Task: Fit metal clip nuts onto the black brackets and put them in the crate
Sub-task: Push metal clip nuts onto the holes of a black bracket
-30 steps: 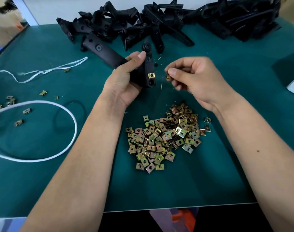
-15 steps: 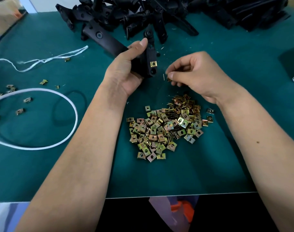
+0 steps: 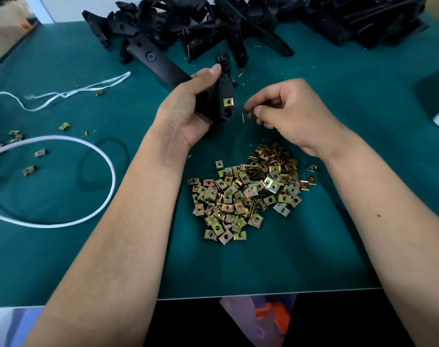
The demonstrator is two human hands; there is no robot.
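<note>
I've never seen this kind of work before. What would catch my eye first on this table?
Probably the glinting heap of brass-coloured clip nuts on the green mat, right between the person's forearms. Just above it, the left hand grips a black bracket with one nut already clipped on, while the right hand pinches another small nut beside it. Along the far edge sprawls a tangled pile of black brackets.

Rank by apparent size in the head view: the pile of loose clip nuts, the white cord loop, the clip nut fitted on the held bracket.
1. White cord loop, partly cut off at the frame edge.
2. Pile of loose clip nuts.
3. Fitted clip nut, smallest.
</note>
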